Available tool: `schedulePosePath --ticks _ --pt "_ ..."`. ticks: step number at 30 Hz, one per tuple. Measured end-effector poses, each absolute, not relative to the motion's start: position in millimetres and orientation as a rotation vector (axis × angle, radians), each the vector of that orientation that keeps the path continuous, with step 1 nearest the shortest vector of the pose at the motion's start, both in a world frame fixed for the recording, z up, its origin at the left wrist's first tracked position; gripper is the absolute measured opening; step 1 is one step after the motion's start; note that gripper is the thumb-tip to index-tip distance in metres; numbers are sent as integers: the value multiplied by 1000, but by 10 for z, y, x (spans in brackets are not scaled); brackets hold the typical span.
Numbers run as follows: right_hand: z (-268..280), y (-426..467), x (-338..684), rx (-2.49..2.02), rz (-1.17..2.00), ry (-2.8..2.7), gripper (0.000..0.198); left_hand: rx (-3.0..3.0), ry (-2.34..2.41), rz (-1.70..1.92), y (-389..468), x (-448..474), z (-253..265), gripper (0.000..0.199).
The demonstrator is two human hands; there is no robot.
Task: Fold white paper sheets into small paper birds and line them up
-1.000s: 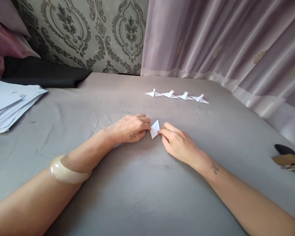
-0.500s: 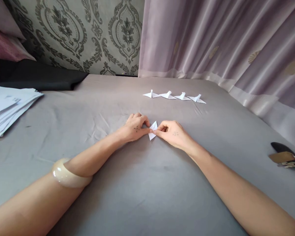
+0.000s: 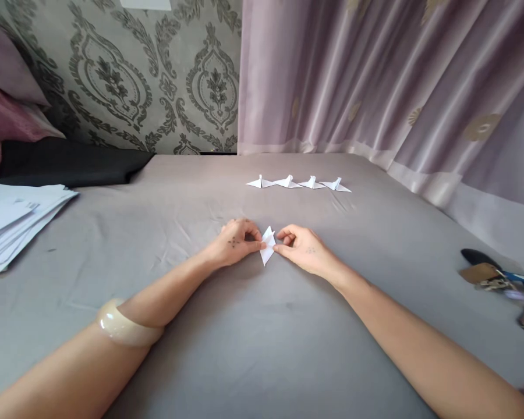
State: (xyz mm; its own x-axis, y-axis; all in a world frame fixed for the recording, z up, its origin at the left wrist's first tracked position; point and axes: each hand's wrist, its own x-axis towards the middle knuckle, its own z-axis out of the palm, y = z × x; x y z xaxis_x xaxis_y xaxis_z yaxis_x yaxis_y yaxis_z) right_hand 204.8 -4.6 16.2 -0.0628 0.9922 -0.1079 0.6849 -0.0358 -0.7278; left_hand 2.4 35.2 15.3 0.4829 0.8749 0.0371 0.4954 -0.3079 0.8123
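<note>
A small white folded paper (image 3: 267, 251), diamond-shaped with a raised flap near its upper tip, is between my two hands above the grey cloth. My left hand (image 3: 239, 240) pinches its left edge between thumb and fingers. At its right edge is my right hand (image 3: 303, 245), thumb and index finger slightly apart, the thumb tip close to or touching the edge; nothing shows between them. Beyond my hands, several white folded paper birds (image 3: 290, 182) stand in a row, their wings touching or overlapping.
A stack of white paper sheets (image 3: 17, 224) lies at the left, with a black cloth (image 3: 70, 163) behind it. Keys with a brown tag (image 3: 480, 273) sit at the right edge. The grey sheet (image 3: 262, 349) reaches back to a patterned wall and a mauve curtain (image 3: 314, 75).
My right fingers have loosened from the folded paper and parted a little. A flap now stands out near its top. The left hand keeps its pinch. The whole view has tilted upward.
</note>
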Motion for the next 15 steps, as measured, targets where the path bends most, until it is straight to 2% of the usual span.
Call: schedulePosePath --ticks 2,5,8,11,15 --pt "156 -63 2040 -1697 888 -1742 34 1867 1051 641 331 8 155 26" --pt "198 -84 2024 -1539 1121 -1624 41 1665 1001 679 289 6 194 28" --pt "273 -106 2021 -1374 1328 -1570 33 1517 960 745 252 29 241 28" --pt "335 -121 2030 -1327 1314 -1574 26 1449 882 833 227 47 281 28" --pt "362 -123 2024 -1342 1236 -1541 31 1553 895 804 193 32 320 27"
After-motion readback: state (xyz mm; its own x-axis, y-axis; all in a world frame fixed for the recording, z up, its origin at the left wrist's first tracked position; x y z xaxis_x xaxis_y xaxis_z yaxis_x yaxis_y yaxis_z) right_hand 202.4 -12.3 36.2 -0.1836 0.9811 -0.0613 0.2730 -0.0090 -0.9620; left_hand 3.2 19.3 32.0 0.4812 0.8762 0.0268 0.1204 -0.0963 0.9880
